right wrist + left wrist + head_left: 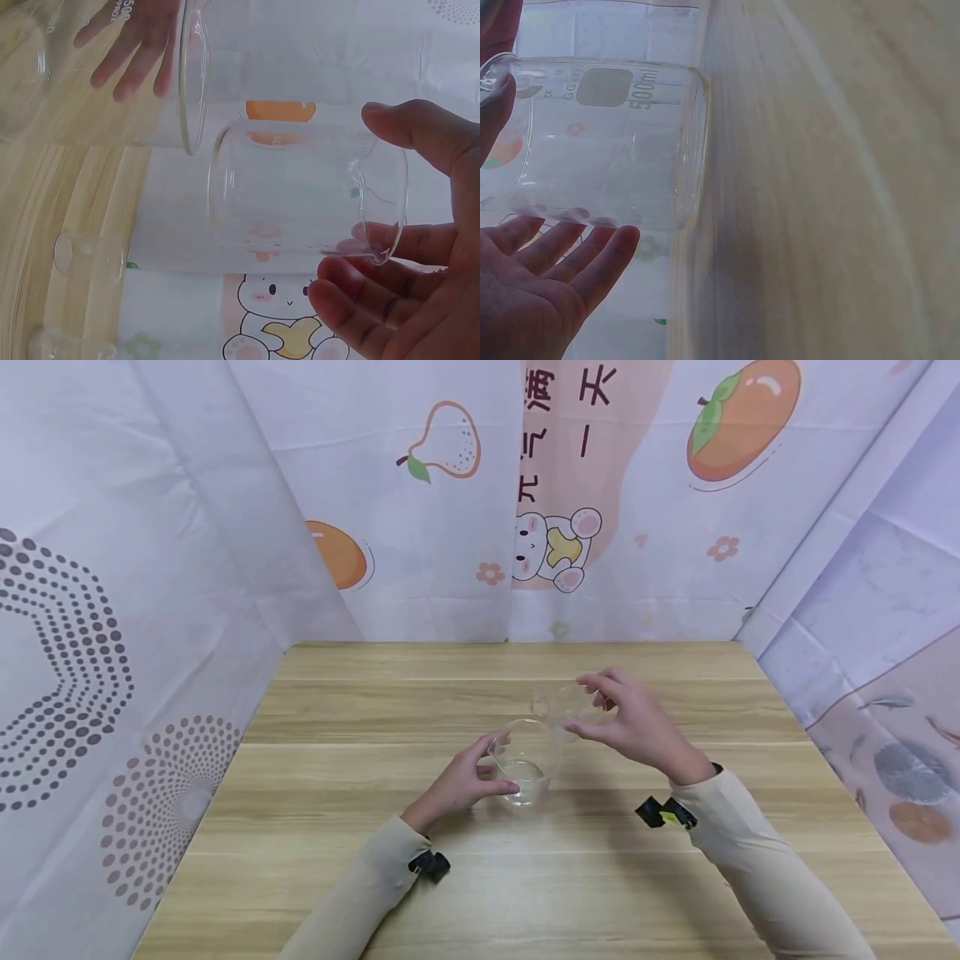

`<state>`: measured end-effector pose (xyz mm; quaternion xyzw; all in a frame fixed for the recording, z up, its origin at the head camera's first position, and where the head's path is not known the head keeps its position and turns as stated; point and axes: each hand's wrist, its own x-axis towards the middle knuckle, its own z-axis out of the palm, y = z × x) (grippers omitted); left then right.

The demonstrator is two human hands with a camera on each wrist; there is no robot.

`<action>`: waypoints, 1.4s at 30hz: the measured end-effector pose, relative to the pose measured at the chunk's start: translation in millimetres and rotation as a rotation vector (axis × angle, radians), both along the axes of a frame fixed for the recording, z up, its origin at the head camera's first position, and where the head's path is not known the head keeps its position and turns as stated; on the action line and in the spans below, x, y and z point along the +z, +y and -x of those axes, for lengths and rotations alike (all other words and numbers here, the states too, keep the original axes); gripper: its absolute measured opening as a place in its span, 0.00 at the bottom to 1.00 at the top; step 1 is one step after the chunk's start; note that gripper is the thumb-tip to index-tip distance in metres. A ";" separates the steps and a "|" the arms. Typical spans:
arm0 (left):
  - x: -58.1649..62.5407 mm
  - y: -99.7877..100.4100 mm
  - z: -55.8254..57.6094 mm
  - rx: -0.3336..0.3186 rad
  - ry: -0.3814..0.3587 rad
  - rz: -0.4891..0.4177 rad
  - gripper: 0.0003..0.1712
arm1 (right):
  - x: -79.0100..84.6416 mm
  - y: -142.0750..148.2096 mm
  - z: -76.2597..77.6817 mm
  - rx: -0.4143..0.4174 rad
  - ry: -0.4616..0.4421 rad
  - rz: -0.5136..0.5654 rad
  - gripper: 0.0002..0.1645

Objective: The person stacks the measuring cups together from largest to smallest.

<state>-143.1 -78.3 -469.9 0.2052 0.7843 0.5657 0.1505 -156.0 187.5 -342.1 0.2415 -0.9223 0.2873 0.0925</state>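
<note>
A large clear glass beaker (531,767) marked 500 ml is upright at the middle of the table. My left hand (461,783) holds its side, thumb at the front and fingers spread along the glass; its base is close to the wood in the left wrist view. My right hand (637,714) holds a smaller clear beaker (300,180) between thumb and fingers near its rim. In the head view this smaller beaker is just beyond and to the right of the large one's rim. The right wrist view shows its base facing the large beaker's mouth side.
Small clear glass vessels (90,256) stand on the wooden table (375,693) behind the large beaker; the head view shows them faintly. A patterned white curtain (435,527) hangs along the table's back edge, with more cloth at both sides.
</note>
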 end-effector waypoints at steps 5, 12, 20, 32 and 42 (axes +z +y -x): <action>1.5 -1.3 -0.5 0.007 -0.017 0.016 0.51 | -0.6 -7.3 -0.1 0.037 0.002 0.024 0.33; 0.2 -2.5 -1.0 0.009 -0.030 0.001 0.50 | -2.8 -16.8 -1.4 0.073 -0.027 0.032 0.33; -1.7 -2.4 -1.0 0.008 -0.038 -0.012 0.49 | -6.6 -24.3 -3.0 0.094 -0.066 0.050 0.33; -1.9 -1.3 -1.0 0.002 -0.055 -0.026 0.49 | -9.1 -33.6 -5.0 0.128 -0.054 0.025 0.34; 0.2 -0.3 -1.2 -0.002 -0.067 -0.047 0.49 | -13.8 -37.5 -3.9 0.165 -0.031 -0.008 0.32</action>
